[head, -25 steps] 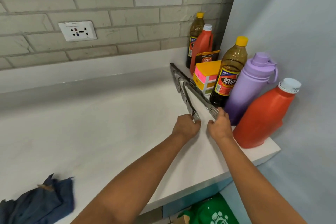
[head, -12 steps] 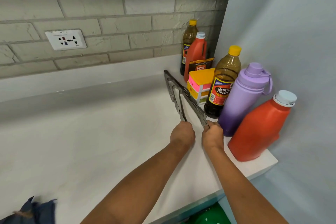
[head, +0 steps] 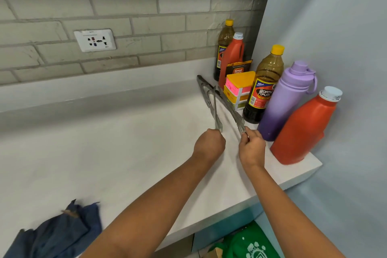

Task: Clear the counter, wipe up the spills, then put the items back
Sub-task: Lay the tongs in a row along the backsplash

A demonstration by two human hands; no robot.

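1. A smooth white counter (head: 88, 153) with a faint marbled sheen is seen below a wall of rough grey brick-shaped tiles, in which a white socket plate (head: 94, 40) is set.
2. Two pairs of slim, shiny metal tongs are laid on the counter's right part, their hinged ends near the back and their serrated tips pointed toward the person; the left tongs (head: 211, 100) lie beside the right tongs (head: 228, 104).
3. The items are lined along the pale blue side wall: a large orange plastic jug (head: 303, 130) with a white cap at the front, a matte purple bottle (head: 287, 100) with a looped lid, a dark vinegar bottle (head: 263, 88) with a yellow cap, a stack of yellow and pink boxes (head: 238, 88), a printed sachet (head: 238, 67), a small orange jug (head: 233, 56), and a second dark bottle (head: 225, 46) in the corner.
4. A crumpled dark blue cloth (head: 60, 232) is seen at the counter's front left edge.
5. A green bag (head: 249, 245) is glimpsed below the counter.
6. The left hand (head: 209, 145) is held knuckles-up, fingers curled under around the tip of the left tongs.
7. The right hand (head: 251, 146) is held beside it, its fingertips pinched on the tip of the right tongs.
8. Both forearms are stretched forward over the counter, converging toward the tongs.
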